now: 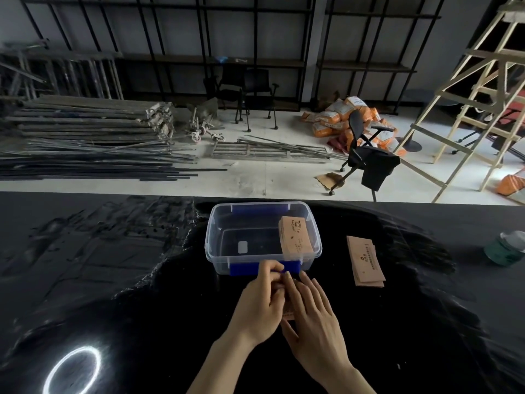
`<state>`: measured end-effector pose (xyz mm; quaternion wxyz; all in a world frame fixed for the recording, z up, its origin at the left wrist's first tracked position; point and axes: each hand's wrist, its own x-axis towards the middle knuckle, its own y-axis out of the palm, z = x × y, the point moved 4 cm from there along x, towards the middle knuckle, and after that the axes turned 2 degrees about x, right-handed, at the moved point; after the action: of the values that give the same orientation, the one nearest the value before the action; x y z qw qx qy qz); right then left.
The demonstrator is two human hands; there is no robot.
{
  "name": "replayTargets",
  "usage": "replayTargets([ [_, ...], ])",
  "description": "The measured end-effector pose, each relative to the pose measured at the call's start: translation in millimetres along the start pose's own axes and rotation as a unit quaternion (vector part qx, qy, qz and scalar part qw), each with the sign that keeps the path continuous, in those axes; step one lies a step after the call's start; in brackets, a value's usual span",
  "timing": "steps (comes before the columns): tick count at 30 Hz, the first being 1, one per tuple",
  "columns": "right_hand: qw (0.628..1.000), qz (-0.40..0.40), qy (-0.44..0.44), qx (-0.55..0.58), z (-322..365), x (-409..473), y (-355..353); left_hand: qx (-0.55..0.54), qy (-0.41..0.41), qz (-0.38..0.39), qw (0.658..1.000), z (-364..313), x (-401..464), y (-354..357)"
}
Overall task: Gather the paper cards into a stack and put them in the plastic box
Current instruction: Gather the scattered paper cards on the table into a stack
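Glossy black table [113,251], cluttered workshop behind. Left hand [260,304] and right hand [312,317] meet before the plastic box [216,240], apparently pinching mostly hidden cards [288,315]; another stack [366,261] lies right.

Tan card stack [296,236] leans inside the clear box [262,237] (blue latches); another stack [366,261] lies right.

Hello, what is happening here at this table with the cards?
A person is collecting paper cards into a clear plastic box. One bundle of cards already leans inside the box at its right side. Both hands, the left hand and right hand, are squaring up a few more cards on the black table just in front of the box. Another stack lies to the right, untouched.
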<state>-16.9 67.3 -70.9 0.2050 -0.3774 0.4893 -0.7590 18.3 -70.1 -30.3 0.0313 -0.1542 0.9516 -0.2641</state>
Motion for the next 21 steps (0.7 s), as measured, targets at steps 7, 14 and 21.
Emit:
replayTargets([
  [7, 1.000, 0.008, 0.010, -0.019, -2.8, -1.5, 6.9, 0.020, -0.064, -0.050, 0.997, 32.6, -25.7, -19.9],
  [14, 0.998, 0.059, -0.004, -0.006, -0.9, 5.1, 0.8, 0.035, -0.033, 0.028, 0.998, 19.8, -16.7, 9.6],
  [21, 0.947, -0.082, 0.230, 0.208, -31.0, -2.4, -23.6, -0.056, -0.063, -0.040, 0.996, 21.6, -5.6, 0.6],
])
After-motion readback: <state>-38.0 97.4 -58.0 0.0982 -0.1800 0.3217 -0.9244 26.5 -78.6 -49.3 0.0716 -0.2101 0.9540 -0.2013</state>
